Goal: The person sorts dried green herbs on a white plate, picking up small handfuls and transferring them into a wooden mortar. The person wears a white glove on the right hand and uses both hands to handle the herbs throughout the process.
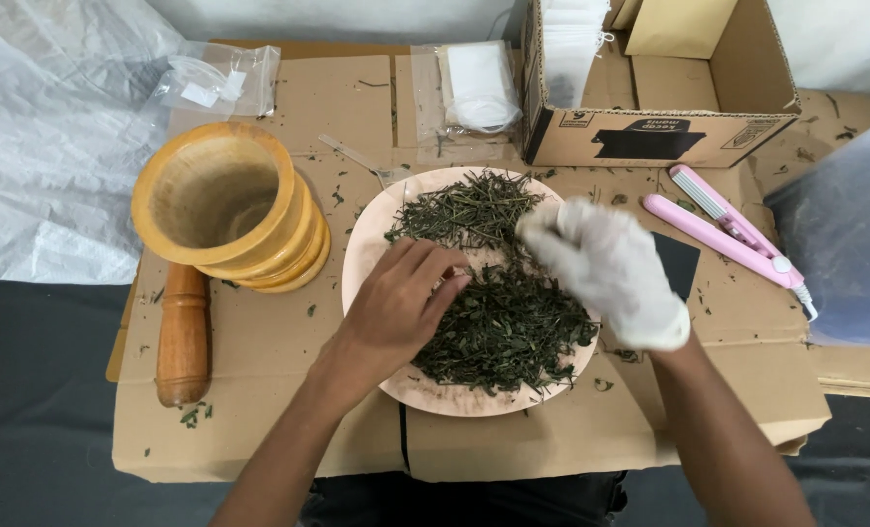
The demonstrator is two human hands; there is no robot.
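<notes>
— How are the hands placed?
— The bare left hand [396, 303] curls, fingertips pinching dried herbs [498, 322]. The gloved right hand [606, 268] hovers, fingers bunched; its grip is unclear.
— The herbs?
— Dark green, shredded, heaped under both fingertips on the pink plate [362, 259].

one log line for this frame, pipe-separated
left hand bare, fingers in dried leaves | right hand gloved, pinching leaves | pink plate on cardboard | wooden mortar and pestle at left

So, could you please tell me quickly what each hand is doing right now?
Left hand: bare, fingers curled, pinching dried green herb leaves on the round pink plate.
Right hand: white-gloved, blurred; whether it holds anything cannot be told.
</notes>
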